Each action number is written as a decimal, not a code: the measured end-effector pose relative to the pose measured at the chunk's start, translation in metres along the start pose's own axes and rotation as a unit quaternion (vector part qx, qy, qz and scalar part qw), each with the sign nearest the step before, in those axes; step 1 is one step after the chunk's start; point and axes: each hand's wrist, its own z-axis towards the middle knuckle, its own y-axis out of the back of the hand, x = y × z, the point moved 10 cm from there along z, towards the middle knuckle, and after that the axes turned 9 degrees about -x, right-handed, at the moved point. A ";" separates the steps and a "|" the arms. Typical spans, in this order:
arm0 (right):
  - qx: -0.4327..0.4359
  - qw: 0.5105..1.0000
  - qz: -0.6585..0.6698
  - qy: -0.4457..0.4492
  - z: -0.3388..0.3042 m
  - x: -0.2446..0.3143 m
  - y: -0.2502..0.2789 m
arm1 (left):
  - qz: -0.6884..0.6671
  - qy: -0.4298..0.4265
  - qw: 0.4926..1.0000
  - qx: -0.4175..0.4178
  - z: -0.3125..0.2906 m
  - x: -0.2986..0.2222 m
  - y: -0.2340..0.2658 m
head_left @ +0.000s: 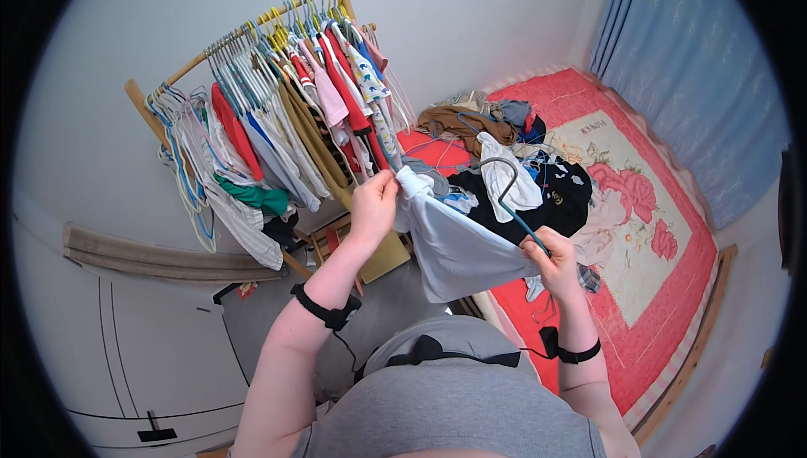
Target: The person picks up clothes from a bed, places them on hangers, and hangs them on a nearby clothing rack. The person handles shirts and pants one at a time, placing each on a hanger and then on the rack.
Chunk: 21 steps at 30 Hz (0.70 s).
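Observation:
Between my two hands stretches a pale blue-white garment (pixel 458 252), tilted, its lower edge hanging free. My left hand (pixel 375 206) pinches its bunched upper corner. My right hand (pixel 553 260) is closed around a dark teal clothes hanger (pixel 523 224), at the garment's right end. The hanger's hook points up and away from me, over the bed. The rest of the hanger is hidden by the cloth. Whether my right fingers also grip the cloth, I cannot tell.
A wooden clothes rack (pixel 192 65) packed with hung clothes stands ahead to the left. On the right is a bed with a red floral cover (pixel 672 298), holding a heap of dark clothes (pixel 565 197) and loose hangers. A small wooden stool (pixel 385 258) stands below the rack. Blue curtains (pixel 693 79) hang behind the bed.

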 end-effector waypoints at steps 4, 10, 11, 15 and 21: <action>-0.022 0.998 -0.042 -0.039 -0.003 -0.009 0.003 | 0.066 -0.130 0.984 -0.099 0.012 -0.048 0.044; 0.027 0.998 -0.050 0.032 0.003 0.015 -0.023 | -0.124 0.027 0.985 -0.119 0.019 0.007 0.055; 0.042 0.996 -0.060 0.056 0.005 0.020 -0.030 | -0.118 0.017 0.986 -0.118 0.021 0.001 0.057; 0.105 0.992 0.019 -0.065 0.005 0.002 -0.046 | -0.050 -0.046 0.990 -0.122 0.035 -0.020 0.082; 0.155 0.980 0.058 -0.112 0.005 0.010 -0.065 | -0.144 0.009 0.989 -0.044 0.064 -0.036 0.107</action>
